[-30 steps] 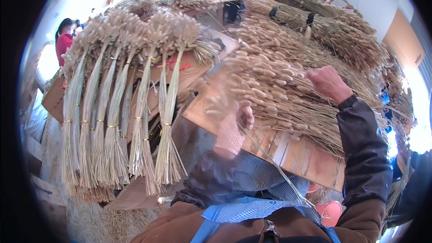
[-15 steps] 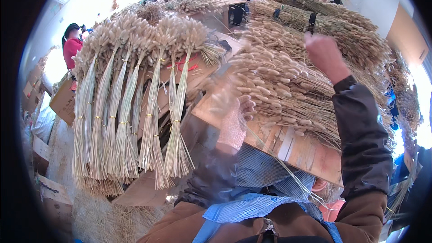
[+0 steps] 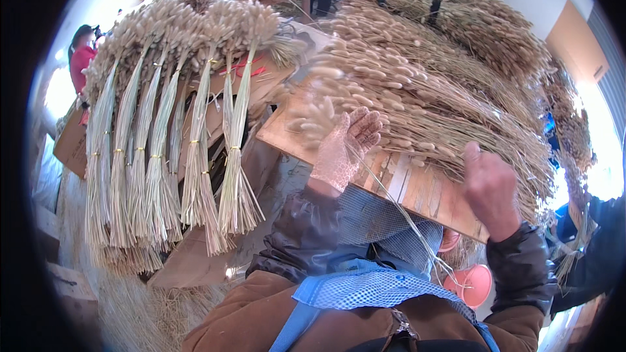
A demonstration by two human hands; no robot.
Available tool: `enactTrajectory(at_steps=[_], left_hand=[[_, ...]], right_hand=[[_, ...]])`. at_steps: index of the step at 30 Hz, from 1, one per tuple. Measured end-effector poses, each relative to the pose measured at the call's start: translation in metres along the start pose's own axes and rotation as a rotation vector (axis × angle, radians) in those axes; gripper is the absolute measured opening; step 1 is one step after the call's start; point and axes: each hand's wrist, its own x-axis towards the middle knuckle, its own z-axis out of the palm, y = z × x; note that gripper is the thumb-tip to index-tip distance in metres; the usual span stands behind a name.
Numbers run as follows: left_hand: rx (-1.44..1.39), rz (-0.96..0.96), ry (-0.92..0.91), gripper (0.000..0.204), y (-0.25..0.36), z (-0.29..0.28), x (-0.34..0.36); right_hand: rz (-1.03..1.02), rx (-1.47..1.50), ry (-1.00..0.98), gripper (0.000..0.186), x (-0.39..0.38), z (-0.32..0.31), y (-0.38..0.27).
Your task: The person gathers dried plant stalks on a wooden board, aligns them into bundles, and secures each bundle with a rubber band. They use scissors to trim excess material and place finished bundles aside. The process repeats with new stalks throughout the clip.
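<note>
My left hand (image 3: pixel 349 143), in a pale mesh glove, is turned palm up with its fingers partly curled over the near edge of the board. It holds a small bunch of bunny-tail grass stems (image 3: pixel 405 214); their ends trail down toward my lap and the fluffy heads (image 3: pixel 312 120) stick out beyond the thumb. My bare right hand (image 3: pixel 490 189) is closed beside the loose pile of bunny-tail grass (image 3: pixel 398 91), near its right end. Whatever its fingers pinch, if anything, is hidden.
A wooden board (image 3: pixel 424 189) carries the pile, with dark-tied bundles (image 3: pixel 456 16) behind. Several tied bunches (image 3: pixel 238 124) hang at left over cardboard (image 3: pixel 205 257). A pink container (image 3: pixel 471 285) stands below the board. People are at the back and left, one in red (image 3: pixel 81 62).
My right hand has come down and nearer from the tied bundles to the pile's near right side. My left hand has turned palm up, still with the stems. The whole view has shifted slightly.
</note>
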Motion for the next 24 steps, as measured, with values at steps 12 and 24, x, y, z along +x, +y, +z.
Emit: enactTrajectory(at_steps=[12,24], left_hand=[[-0.167,0.024,-0.081,0.028,0.001,0.020,-0.013],[-0.127,-0.039,-0.385,0.022,0.033,-0.015,-0.008]], right_hand=[[0.177,0.290,-0.177,0.035,-0.060,0.018,-0.081],[0.352,0.368,-0.169,0.022,-0.125,0.000,-0.095]])
